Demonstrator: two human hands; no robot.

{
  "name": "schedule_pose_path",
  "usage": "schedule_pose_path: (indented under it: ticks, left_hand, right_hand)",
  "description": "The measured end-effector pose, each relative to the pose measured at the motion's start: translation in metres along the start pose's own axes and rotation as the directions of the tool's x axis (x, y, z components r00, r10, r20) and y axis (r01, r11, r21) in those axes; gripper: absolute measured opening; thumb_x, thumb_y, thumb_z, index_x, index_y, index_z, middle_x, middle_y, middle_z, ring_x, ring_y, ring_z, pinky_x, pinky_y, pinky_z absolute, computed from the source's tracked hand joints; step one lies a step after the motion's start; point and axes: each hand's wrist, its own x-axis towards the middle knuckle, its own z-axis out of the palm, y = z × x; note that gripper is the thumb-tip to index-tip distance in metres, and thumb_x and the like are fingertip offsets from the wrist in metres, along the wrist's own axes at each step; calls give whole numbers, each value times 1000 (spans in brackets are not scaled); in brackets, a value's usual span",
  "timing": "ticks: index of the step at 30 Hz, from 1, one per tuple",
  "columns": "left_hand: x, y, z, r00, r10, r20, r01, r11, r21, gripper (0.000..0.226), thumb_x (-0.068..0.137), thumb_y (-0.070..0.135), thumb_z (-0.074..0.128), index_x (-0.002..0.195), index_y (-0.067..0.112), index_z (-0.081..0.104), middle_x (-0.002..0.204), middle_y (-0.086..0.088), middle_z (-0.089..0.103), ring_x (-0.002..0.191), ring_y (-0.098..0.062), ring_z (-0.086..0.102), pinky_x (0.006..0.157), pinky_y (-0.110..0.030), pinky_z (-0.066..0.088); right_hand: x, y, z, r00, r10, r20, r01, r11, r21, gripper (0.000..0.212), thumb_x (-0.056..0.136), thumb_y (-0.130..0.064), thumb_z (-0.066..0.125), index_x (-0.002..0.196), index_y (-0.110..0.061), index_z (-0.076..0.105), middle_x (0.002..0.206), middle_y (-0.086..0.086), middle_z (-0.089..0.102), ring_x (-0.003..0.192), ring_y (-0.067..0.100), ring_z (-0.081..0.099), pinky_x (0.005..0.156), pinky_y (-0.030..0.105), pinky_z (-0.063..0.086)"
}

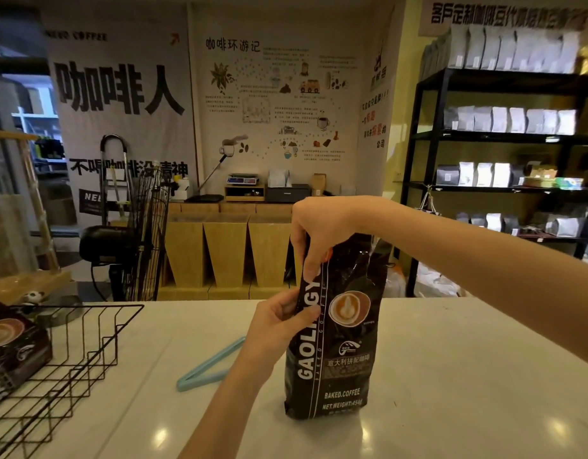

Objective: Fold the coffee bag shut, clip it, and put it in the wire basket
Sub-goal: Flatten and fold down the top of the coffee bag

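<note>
A tall black coffee bag (pixel 342 342) stands upright on the white counter (pixel 468 376), its top unfolded. My right hand (pixel 319 233) reaches in from the right and pinches the bag's top left corner from above. My left hand (pixel 279 323) grips the bag's left edge about halfway up. A light blue bag clip (pixel 206 369) lies open in a V on the counter, left of the bag and behind my left forearm. The black wire basket (pixel 87 356) sits at the counter's left end.
Another black coffee bag (pixel 11 349) lies inside the basket at its left side. Beyond the counter stand a black floor fan (pixel 143 240), wooden bins (pixel 226 250) and, at right, a black shelf rack (pixel 504 137) with white bags.
</note>
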Motion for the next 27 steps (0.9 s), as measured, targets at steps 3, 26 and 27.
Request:
schedule_pose_path:
  ticks: [3, 26, 27]
  left_hand:
    - [-2, -2, 2, 1000, -6, 19, 7, 999, -51, 25, 78, 4, 59, 96, 19, 65, 85, 3, 76, 82, -15, 71, 63, -21, 56]
    - [15, 4, 6, 990, -114, -80, 121, 989, 90, 26, 60, 12, 78, 80, 21, 66, 75, 3, 74, 73, -15, 71, 64, -29, 55]
    - [15, 3, 7, 990, -107, -91, 115, 990, 85, 24, 60, 11, 78, 79, 22, 66, 73, 4, 74, 72, -15, 71, 63, -29, 55]
  right_hand:
    - [2, 11, -1, 999, 26, 46, -30, 994, 101, 7, 69, -24, 76, 71, -18, 72, 50, -26, 64, 56, -13, 59, 52, 2, 41]
    - [-3, 17, 4, 982, 80, -169, -35, 966, 256, 19, 82, -32, 62, 74, -15, 67, 61, -10, 65, 56, 0, 62, 62, 15, 51]
    - [-1, 16, 6, 981, 79, -179, -32, 967, 254, 18, 82, -32, 62, 74, -17, 66, 64, -9, 65, 61, 2, 63, 66, 18, 51]
